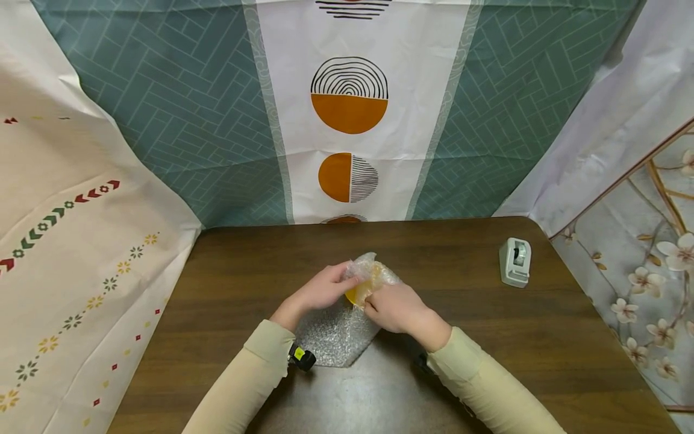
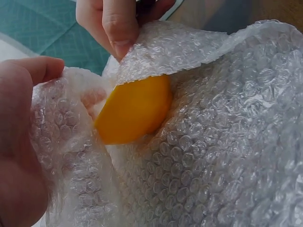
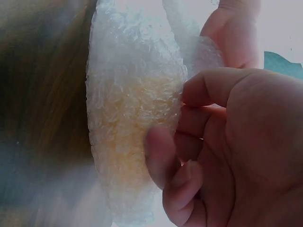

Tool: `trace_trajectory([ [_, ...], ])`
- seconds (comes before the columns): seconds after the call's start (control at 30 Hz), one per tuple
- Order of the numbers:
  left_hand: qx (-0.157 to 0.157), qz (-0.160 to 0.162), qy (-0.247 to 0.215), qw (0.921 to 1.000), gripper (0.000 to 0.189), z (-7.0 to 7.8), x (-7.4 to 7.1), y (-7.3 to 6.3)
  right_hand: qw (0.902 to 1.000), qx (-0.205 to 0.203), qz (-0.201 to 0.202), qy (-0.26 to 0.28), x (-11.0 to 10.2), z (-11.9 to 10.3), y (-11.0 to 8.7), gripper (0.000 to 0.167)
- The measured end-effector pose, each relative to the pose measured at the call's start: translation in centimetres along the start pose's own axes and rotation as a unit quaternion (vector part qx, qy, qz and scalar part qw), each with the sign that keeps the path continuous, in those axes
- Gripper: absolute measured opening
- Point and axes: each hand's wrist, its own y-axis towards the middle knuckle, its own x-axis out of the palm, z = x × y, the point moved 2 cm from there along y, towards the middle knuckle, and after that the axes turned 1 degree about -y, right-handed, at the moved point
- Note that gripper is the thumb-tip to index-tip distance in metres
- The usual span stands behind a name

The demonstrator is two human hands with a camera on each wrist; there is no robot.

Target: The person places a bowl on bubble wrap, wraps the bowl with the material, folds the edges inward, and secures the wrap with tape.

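A smooth yellow object (image 2: 135, 111) with a rounded edge lies partly inside a sheet of bubble wrap (image 2: 227, 132); its kind cannot be told, since the wrap hides most of it. My left hand (image 1: 323, 287) holds the gathered wrap on the left side, thumb across the top, in the head view. On the other side my right hand (image 1: 398, 308) pinches a wrap edge that folds over the yellow object. Through the bubble layer a yellowish tint shows in the right wrist view, beside the curled fingers of my right hand (image 3: 236, 137). Loose wrap spreads toward me on the table.
A white tape dispenser (image 1: 515, 262) stands at the right rear of the brown wooden table (image 1: 233, 265). Patterned cloths hang behind the table (image 1: 211, 120) and along both sides. Small dark cameras (image 1: 302, 357) are strapped at the wrists.
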Motion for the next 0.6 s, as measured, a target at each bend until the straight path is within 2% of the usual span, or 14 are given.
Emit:
trace_trajectory([
  [0.17,0.006,-0.008,0.032,0.9994,0.032,0.3,0.3,0.0,0.9996,0.003,0.021,0.020,0.1,0.5,-0.6,0.033],
  [0.37,0.007,-0.009,0.059,0.9982,0.027,0.4,0.6,-0.1,0.9975,-0.022,0.058,0.034,-0.2,1.3,-1.7,0.032],
  [0.53,0.020,-0.005,0.083,0.9963,0.029,0.4,0.8,0.0,0.9931,-0.037,0.097,0.056,-0.3,2.0,-2.6,0.014],
  [0.6,0.026,-0.007,0.096,0.9950,0.031,0.4,0.9,0.0,0.9914,-0.038,0.109,0.062,-0.2,2.4,-2.9,0.016],
])
